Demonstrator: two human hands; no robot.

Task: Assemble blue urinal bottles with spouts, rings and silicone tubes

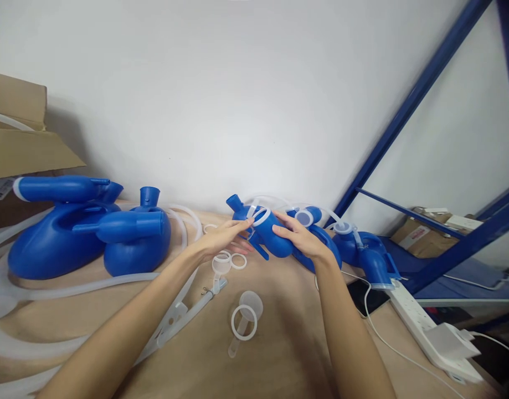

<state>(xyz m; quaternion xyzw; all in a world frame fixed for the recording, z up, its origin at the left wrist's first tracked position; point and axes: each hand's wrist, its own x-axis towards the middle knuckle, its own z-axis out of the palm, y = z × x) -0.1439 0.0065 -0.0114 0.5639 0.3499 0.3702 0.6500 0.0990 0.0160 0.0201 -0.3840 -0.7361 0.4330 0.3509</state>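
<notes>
A blue plastic urinal spout (279, 242) is held above the table, tilted, with a white ring (261, 216) at its mouth. My right hand (299, 235) wraps around its right side. The thumb of my left hand (225, 238) presses at the ring's left edge, while its other fingers extend beneath and are partly hidden. Just behind stands another blue urinal bottle (234, 202). On the table in front lie a clear cap with a strap (251, 303) and a white ring (244, 322) over it. Another clear cap (221, 265) and a loose ring (238, 261) lie nearer my left hand.
Blue urinal bottles (133, 257) stand at the left among translucent hoses (88, 285). More blue bottles (364, 246) are at the right, beside a dark phone (368, 296), a white power strip (416, 313) and cables. A cardboard box (19, 147) and blue metal frame (404, 113) flank the table.
</notes>
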